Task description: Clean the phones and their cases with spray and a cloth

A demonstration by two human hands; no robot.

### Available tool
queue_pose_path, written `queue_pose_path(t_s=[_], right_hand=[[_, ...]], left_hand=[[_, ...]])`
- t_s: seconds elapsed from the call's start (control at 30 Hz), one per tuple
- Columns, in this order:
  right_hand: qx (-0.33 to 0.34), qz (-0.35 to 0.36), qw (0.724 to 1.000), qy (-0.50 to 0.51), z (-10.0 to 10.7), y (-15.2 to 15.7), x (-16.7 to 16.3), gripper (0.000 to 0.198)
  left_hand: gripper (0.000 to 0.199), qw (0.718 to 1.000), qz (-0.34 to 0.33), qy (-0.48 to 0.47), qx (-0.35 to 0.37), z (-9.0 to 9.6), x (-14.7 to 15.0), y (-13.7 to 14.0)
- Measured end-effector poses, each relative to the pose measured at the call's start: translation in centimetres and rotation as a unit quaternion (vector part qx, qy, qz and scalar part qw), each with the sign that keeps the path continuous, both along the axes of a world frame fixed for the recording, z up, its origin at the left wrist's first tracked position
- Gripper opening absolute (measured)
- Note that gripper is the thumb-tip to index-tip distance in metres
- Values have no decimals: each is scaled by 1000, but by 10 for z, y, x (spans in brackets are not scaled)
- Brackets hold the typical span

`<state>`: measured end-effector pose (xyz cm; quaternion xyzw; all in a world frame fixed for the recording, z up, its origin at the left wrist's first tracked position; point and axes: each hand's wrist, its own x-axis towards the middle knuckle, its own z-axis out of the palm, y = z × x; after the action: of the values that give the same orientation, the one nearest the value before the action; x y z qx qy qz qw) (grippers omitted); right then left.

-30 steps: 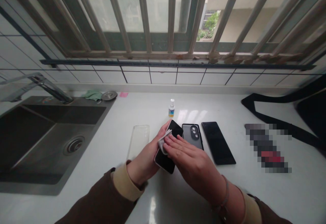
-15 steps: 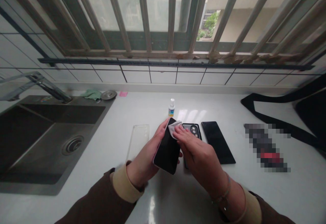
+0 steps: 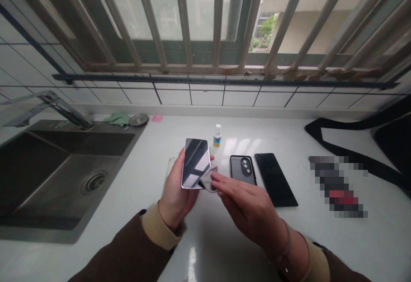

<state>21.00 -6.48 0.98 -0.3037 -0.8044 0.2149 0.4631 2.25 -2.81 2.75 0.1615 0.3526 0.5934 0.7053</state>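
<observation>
My left hand [image 3: 180, 188] is wrapped round a smartphone [image 3: 196, 158], its dark screen facing me and reflecting the window bars. Between the fingers of my right hand [image 3: 245, 200] is a small grey cloth [image 3: 209, 180], which lies against the phone's lower right corner. Under and beside my left hand, a clear phone case [image 3: 169, 170] is mostly hidden. To the right of the phone lies a black-rimmed phone case [image 3: 239, 170] with a camera cutout, partly covered by my right hand. A second phone [image 3: 276, 179], black, rests beside it. Behind the held phone stands a small spray bottle [image 3: 217, 136].
On the left is a sink [image 3: 61, 179] with a faucet [image 3: 66, 108]. A green cloth [image 3: 118, 119], a metal drain cover [image 3: 138, 120] and a pink slip [image 3: 157, 118] lie along the back. At right are a black strap [image 3: 346, 153] and a pixelated object [image 3: 337, 188].
The phone has shifted left and turned more upright, and its screen now catches reflections. My right hand has slid the cloth from the phone's upper end to its lower right corner.
</observation>
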Motion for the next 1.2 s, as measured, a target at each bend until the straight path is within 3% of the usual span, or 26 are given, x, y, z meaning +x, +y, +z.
queue_pose_path(t_s=[0.1,0.17,0.23,0.33,0.5,0.67,0.77,0.83,0.9,1.0,1.1,1.2], right_hand=[[-204,-74,974,69,-6,4,-2,29],[-368,-67,913,165,-8,7,-5,35],[-474,-36,836,273,-10,10,-9,44],[-527,3,766,369,-9,12,-13,45],[-554,18,738,385,-7,11,-15,43],[-566,40,733,375,-7,4,-16,39],[-564,41,735,374,-6,3,-16,41],[-540,-2,746,391,-7,5,-14,41],[-487,-77,769,408,-10,9,-10,41],[-399,-157,823,372,-15,14,-2,42],[-347,-161,884,268,-15,13,2,42],[-318,-122,920,193,-10,8,-1,39]], left_hand=[[48,999,37,16,35,0,0,1],[53,995,58,45,69,-1,-2,0],[62,988,64,83,114,-3,-3,-2],[90,975,46,143,165,-7,-5,-7],[123,961,62,194,186,-6,-5,-13],[131,944,111,241,198,-2,-5,-11],[113,940,130,245,196,-3,-8,-5],[88,959,124,197,164,-3,-9,0],[56,984,94,121,93,-2,-9,5],[53,999,9,31,-19,0,-7,7],[50,997,-59,8,-55,0,-3,5],[45,995,-95,6,-31,-2,2,1]])
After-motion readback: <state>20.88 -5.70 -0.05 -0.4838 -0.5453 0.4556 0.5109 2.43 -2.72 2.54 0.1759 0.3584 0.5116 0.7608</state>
